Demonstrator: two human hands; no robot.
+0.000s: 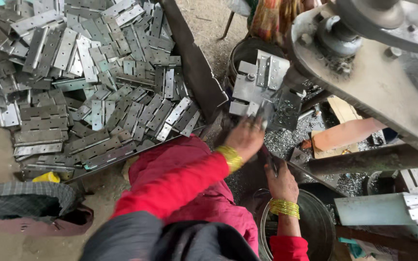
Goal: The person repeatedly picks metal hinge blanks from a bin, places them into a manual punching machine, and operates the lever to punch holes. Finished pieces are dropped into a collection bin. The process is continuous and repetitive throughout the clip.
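My left hand, blurred by motion, reaches out on a red sleeve with a gold bangle to the steel die block of a press. Its fingertips lie against a small metal hinge plate at the block's front edge; the blur hides whether they grip it. My right hand, with gold bangles at the wrist, is lower and nearer me, above a round metal bucket. Its fingers curl around a thin dark metal piece.
A big heap of grey hinge plates fills a shallow tray on the left, bordered by a dark steel bar. The press's heavy frame overhangs the right. Metal chips cover the bed. Stacked plates lie at lower right.
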